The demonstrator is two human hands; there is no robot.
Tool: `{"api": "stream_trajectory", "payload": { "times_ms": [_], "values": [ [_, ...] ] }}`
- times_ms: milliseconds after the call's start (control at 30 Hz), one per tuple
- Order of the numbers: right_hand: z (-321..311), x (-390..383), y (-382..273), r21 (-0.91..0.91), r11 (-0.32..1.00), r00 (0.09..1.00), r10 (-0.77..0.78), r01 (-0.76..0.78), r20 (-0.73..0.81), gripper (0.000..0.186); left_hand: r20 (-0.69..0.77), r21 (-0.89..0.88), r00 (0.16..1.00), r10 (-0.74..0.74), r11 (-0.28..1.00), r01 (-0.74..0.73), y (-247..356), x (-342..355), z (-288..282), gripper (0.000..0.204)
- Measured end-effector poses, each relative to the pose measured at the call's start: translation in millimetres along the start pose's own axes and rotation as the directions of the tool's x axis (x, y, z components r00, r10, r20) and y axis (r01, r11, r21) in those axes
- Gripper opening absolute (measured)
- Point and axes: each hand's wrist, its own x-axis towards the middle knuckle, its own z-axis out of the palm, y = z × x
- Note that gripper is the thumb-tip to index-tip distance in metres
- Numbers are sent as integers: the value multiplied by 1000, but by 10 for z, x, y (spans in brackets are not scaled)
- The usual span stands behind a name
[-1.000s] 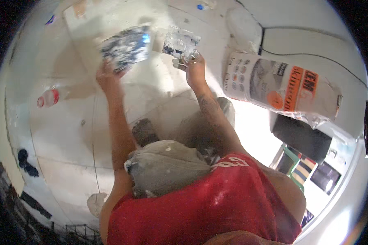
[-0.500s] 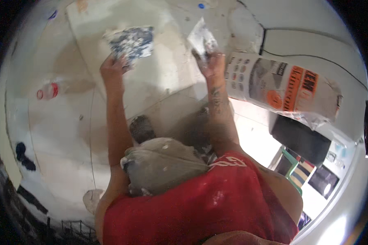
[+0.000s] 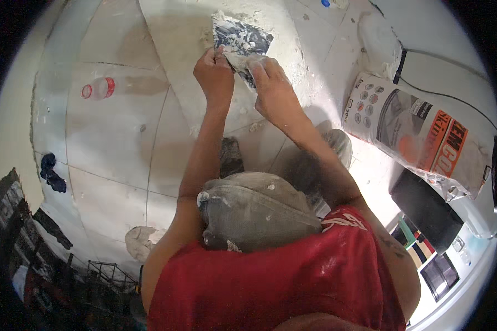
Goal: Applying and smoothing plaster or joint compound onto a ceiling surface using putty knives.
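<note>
Both of my hands are close together over a pale board, far from my body. My left hand [image 3: 214,77] is closed on the near left edge of a dark, flat square plate [image 3: 259,38] smeared with lumpy white paste. My right hand [image 3: 273,88] is closed around a flat, paste-covered blade [image 3: 237,59], which lies against the near part of the plate. The fingers hide its handle, and its exact kind does not show. White paste coats the right fingers.
The pale, paste-spattered board [image 3: 179,52] rests on the tiled floor. To the left lie a clear plastic bottle [image 3: 100,88] with red parts and a dark cloth [image 3: 52,173]. At right are a large printed bag [image 3: 411,129], a black box [image 3: 428,209] and a cable [image 3: 453,95].
My hands were apart, the plate in the left and the blade raised in the right. Now they have come together, blade against plate. The view has shifted, moving the surroundings.
</note>
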Motion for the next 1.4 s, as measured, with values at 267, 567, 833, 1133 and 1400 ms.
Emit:
{"api": "stream_trajectory", "payload": {
  "times_ms": [267, 567, 833, 1133, 1400],
  "values": [
    [132, 85, -46, -55, 998, 996, -21, 16, -85, 37, -21, 57, 1000, -5, 998, 6, 152, -14, -54, 21],
    [247, 180, 71, -116, 992, 994, -59, 49, -88, 32, -91, 82, 990, 106, 992, -99, 30, 0, -9, 17],
    [324, 647, 507, -57, 995, 991, -85, 79, -105, 29, -17, 295, 995, 103, 951, -93, 45, -147, -38, 19],
    [260, 347, 185, 5, 998, 998, -63, 63, -27, 42, 0, 277, 991, 135, 952, -130, 98, -77, -29, 18],
    [287, 669, 348, 27, 999, 997, 33, -31, -74, 32, 96, 258, 983, 155, 950, -175, 97, -202, 44, 15]
  ]
}}
